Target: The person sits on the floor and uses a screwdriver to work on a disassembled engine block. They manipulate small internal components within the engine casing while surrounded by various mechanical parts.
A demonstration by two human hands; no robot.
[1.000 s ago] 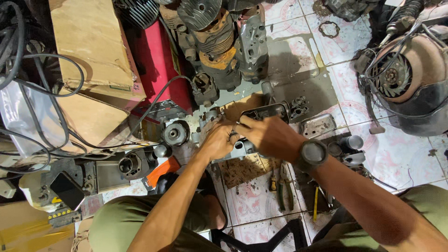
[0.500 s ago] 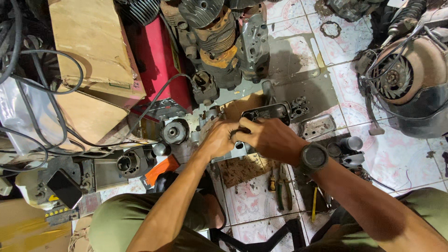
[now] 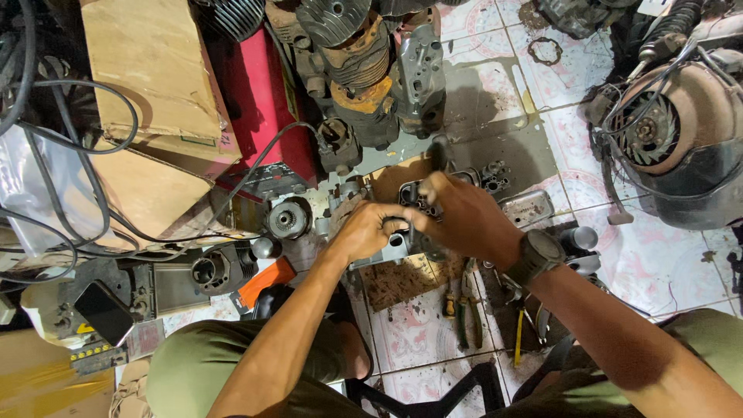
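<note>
Both hands meet over a grey metal engine casing (image 3: 402, 241) on the tiled floor. My left hand (image 3: 364, 230) grips its left side. My right hand (image 3: 460, 217), with a dark watch on the wrist, is closed around a thin dark tool (image 3: 437, 159) that stands up from the casing's top. A round grey engine part (image 3: 289, 219) lies just left of my left hand. A small grey ported block (image 3: 495, 176) lies just beyond my right hand.
Cardboard boxes (image 3: 147, 85) and black cables fill the left. A finned engine cylinder (image 3: 356, 54) and a red case (image 3: 263, 108) stand beyond. A fan-housed motor (image 3: 681, 139) sits at right. Pliers and screwdrivers (image 3: 464, 302) lie near my knees. A phone (image 3: 102, 312) rests at lower left.
My hands have stayed on the casing with only small shifts. The view has moved slightly.
</note>
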